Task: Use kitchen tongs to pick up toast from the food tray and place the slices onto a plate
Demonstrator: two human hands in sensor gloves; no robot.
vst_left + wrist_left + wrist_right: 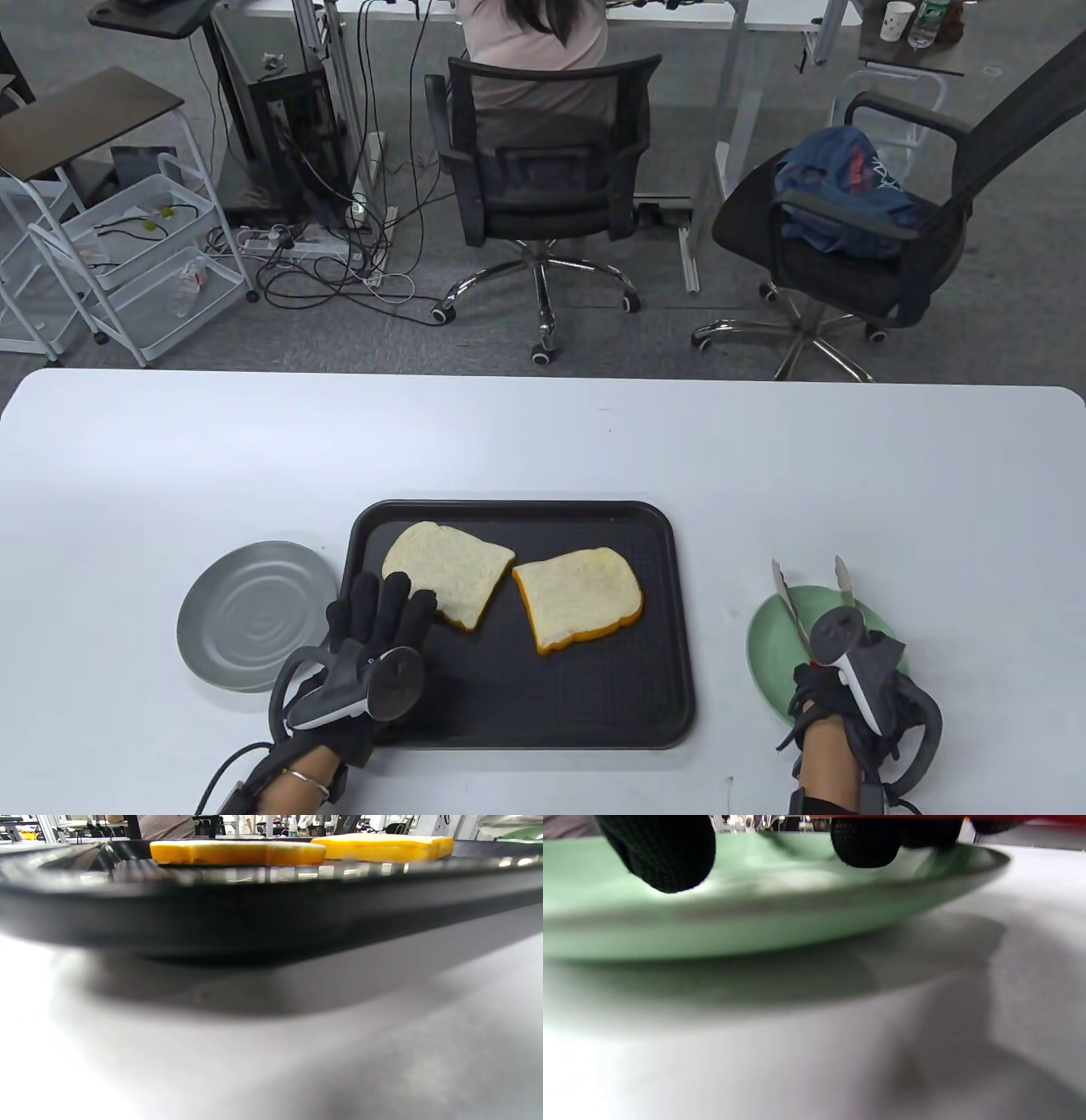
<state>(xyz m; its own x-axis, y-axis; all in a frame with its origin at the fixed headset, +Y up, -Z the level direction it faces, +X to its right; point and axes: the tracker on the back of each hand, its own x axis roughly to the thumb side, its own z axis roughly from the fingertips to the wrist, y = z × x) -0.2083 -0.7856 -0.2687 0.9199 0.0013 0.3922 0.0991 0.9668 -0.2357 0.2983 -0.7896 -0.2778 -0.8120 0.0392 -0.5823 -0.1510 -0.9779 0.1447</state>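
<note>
Toast is not yet lifted: two slices lie flat on the black food tray [594, 705], the left slice [447, 573] and the right slice [577, 598] near each other but apart, crusts toward me. My left hand [373, 628] rests on the tray's near left corner with its fingers straight and spread, the fingertips just beside the left slice; I judge it is there to keep the tray from sliding when the tongs push on the bread. My right hand [848, 688] grips the kitchen tongs [810, 598] at their handle end, over the green plate [768, 645] on the right of the tray. The two tong arms stand apart and hold nothing. They point away from me, so I must swing them left to reach the right slice. A grey metal plate [246, 615] lies on the other side, touching nothing. The green plate is the nearer one to the tongs, so I would put the slices there.
</note>
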